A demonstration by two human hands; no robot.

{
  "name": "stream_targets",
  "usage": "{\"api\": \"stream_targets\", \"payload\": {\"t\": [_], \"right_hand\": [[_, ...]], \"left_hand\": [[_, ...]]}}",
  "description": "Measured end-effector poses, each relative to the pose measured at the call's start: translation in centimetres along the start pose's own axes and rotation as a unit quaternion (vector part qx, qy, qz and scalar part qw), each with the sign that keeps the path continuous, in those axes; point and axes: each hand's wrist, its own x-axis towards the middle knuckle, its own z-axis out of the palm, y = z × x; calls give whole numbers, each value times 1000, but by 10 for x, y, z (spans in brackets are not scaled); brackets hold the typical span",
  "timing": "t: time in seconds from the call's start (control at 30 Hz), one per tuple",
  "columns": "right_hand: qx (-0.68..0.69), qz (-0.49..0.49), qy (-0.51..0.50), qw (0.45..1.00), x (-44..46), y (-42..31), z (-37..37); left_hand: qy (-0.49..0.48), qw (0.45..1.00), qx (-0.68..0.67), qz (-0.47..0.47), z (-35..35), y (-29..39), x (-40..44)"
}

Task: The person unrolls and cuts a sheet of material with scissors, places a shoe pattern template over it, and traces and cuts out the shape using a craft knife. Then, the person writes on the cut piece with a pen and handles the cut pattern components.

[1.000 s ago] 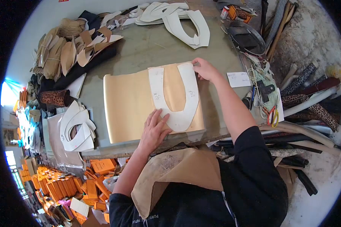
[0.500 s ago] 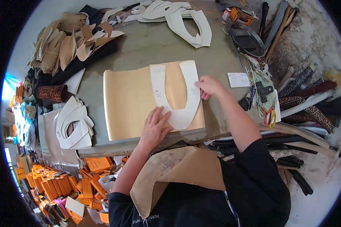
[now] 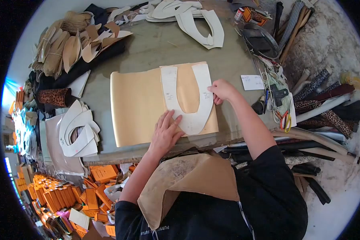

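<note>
Presses the near left side of a white U-shaped template (image 3: 195, 123) with the left hand (image 3: 164, 130), palm low over the tan sheet (image 3: 136, 108) beneath, fingers laid flat and slightly spread. Meets the template's right edge with the right hand (image 3: 223, 91), thumb and fingers drawn together and curled there (cannot tell from this angle about anything pinched between the tips). Has the template lying flat on the right half of the sheet, curved end toward the body, both limbs pointing to the far side, each bearing small handwritten marks. Has the sheet in turn spread on the greenish table (image 3: 148, 52), close to the near edge.

Wears a tan apron (image 3: 204, 172) over dark clothing. Has a fanned stack of white cut pieces (image 3: 87, 140) on the left, lying partly over a glossy brownish sheet (image 3: 54, 138), near a leopard-print roll (image 3: 54, 98). Faces a further pile of white pieces (image 3: 217, 30) at the far side, with brown bundles (image 3: 54, 60) heaped at the far left. Has a written note (image 3: 252, 82) and orange-and-yellow scissors (image 3: 286, 123) over to the right. Works between orange boxes (image 3: 62, 196), low on the left, and rolls of material (image 3: 328, 106) on the right.
</note>
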Motion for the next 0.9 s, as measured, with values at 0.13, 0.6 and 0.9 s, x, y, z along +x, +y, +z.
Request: {"api": "stream_targets", "payload": {"t": [0.13,0.6,0.9], "right_hand": [[5,-9,21,1000,-3,-2,3],[-48,12,-4,999,4,-11,0],[-61,26,-22,998,15,-7,0]], "left_hand": [[1,1000,-3,-1,-1,1,1],[2,1000,-5,5,-1,1,2],[-1,1000,-6,3,-3,4,3]]}}
